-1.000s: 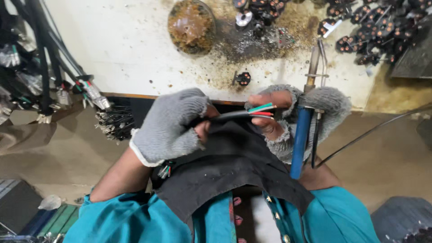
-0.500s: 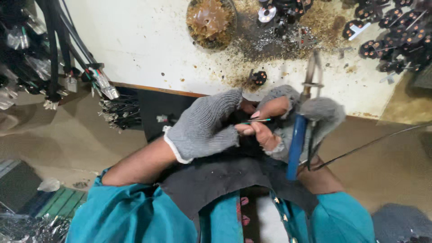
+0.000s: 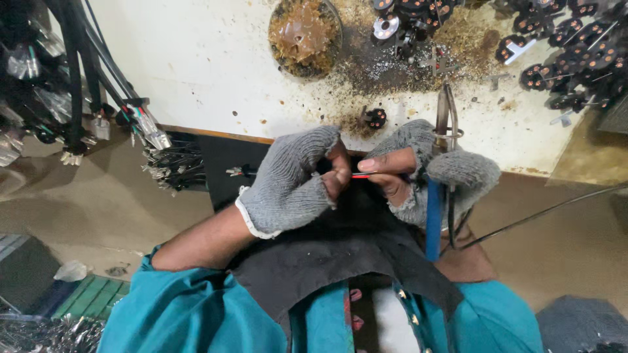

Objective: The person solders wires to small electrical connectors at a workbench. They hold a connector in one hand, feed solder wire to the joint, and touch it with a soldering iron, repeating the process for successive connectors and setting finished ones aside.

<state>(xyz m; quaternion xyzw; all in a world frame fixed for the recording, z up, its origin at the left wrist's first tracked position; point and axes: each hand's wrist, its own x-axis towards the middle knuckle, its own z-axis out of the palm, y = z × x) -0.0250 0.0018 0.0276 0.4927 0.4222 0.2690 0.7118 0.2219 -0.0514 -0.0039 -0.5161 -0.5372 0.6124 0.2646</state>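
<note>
- The cable bundles [image 3: 78,98] hung at the far left could be snagged by the left elbow if the arm were swung wide; they hang well apart from the work for now.
- The loose wire ends [image 3: 173,167] beside the black cloth [image 3: 340,242] could be brushed off the surface [image 3: 216,59], since they lie at its edge.
- The left hand [image 3: 291,186], gloved with bare tips, is pinched shut on the thin wires [image 3: 362,175]; the strands could be slipped or bent if the pinch were loosened or pulled too hard.
- The wires are held between both hands, above the lap, just in front of the surface edge.
- The right hand [image 3: 422,173] is clamped on the same wires while the soldering iron [image 3: 437,196] is tucked under its fingers; the bare fingers [image 3: 386,162] could be burned, or the insulation scorched, should the tip be tilted inward.
- The iron's cord [image 3: 543,212] could be caught and the tool dragged.
</note>
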